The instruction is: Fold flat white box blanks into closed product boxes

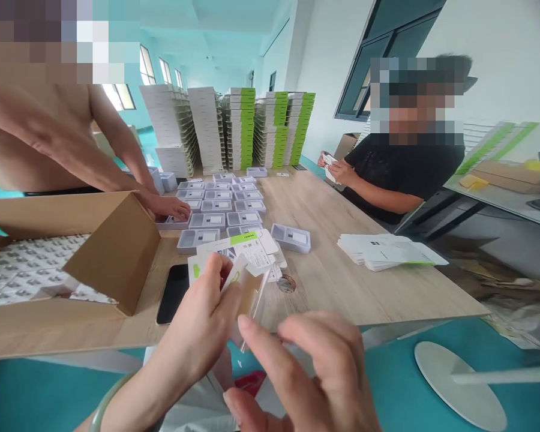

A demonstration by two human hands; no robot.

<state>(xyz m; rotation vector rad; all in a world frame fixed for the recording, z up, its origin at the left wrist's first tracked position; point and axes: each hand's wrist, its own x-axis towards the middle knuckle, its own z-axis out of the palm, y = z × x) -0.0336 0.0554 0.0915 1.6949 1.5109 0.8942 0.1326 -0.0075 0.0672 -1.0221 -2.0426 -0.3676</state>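
Note:
My left hand (204,315) is closed on a small white box (251,291) with a clear plastic side, held tilted over the table's front edge. My right hand (317,372) is close to the camera with its fingers apart and holds nothing I can see. One of its fingertips is beside the box's lower edge; whether it touches is unclear. Behind the box lie several flat white-and-green cartons (256,246). Several pale plastic trays (216,206) with small white pieces stand in rows beyond them, and one tray (291,237) sits apart to the right.
At left are a dark phone (173,293) and an open cardboard box (117,264) of small packed items. A co-worker's hand (173,207) touches a tray. Another person (387,168) handles a white piece at right, near flat cartons (378,249). Tall box stacks (240,129) stand behind.

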